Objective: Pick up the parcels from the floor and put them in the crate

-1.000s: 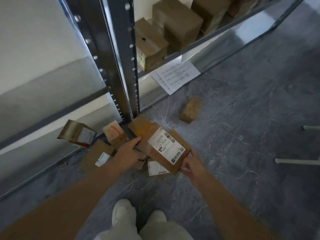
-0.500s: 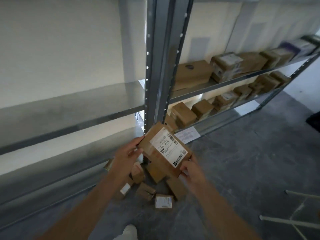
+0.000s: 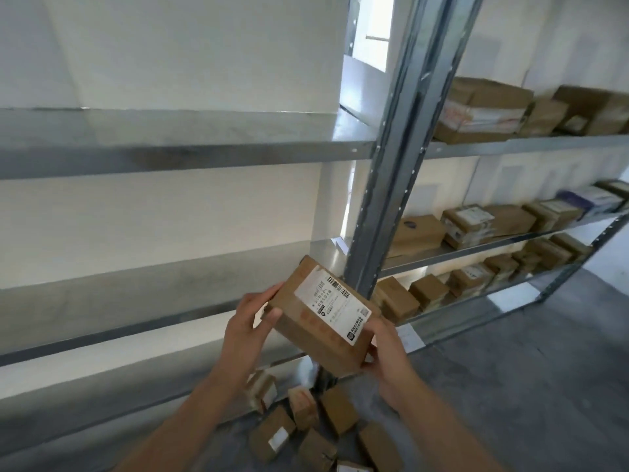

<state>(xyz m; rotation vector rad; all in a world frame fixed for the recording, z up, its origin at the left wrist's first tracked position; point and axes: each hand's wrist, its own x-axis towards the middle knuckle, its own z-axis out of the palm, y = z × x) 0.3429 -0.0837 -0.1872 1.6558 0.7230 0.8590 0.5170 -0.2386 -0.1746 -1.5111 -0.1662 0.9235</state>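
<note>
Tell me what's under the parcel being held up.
Below the held parcel, several smaller parcels lie loose on the grey floor beside the shelf post. The held parcel hides part of that post; its own underside cannot be seen.
</note>
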